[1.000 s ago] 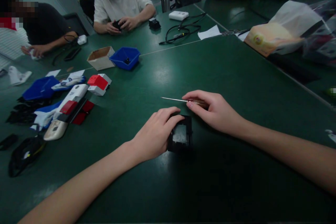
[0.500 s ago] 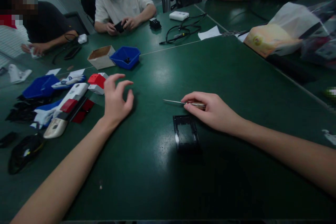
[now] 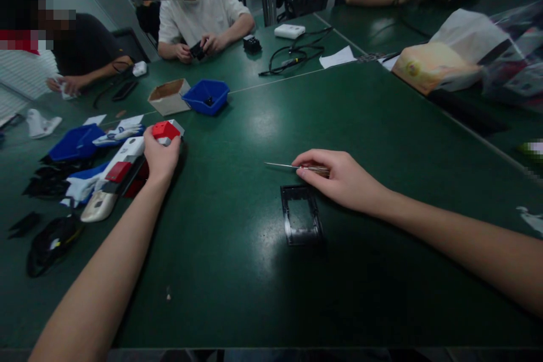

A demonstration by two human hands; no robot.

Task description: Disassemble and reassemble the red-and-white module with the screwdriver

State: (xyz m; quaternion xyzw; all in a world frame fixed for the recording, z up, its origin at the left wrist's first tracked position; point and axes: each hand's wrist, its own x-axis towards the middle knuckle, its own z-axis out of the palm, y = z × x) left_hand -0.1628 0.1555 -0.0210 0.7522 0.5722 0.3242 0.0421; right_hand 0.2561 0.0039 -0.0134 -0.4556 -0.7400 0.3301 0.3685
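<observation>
My left hand [image 3: 162, 157] is wrapped round a red and white block [image 3: 166, 130] at the left, thumb on its near side and fingers partly hidden behind it. In my right hand [image 3: 339, 176] is a screwdriver [image 3: 316, 169], held between thumb and fingers, its thin metal shaft pointing left. Just below that hand, a black rectangular frame [image 3: 291, 216] with an open middle lies flat on the green table [image 3: 229, 220].
Beyond my left hand stand a cardboard box [image 3: 170, 103] and a blue bin [image 3: 206, 103] with small black parts. Gloves, a white device [image 3: 129, 150] and a coiled cable [image 3: 55, 244] lie at the left. Plastic bags [image 3: 456, 31] are at the right. Other people sit across the table.
My left hand has moved left and closed on the red and white block; before, it was open beside it. My right hand with the screwdriver has hardly moved. The view has shifted slightly.
</observation>
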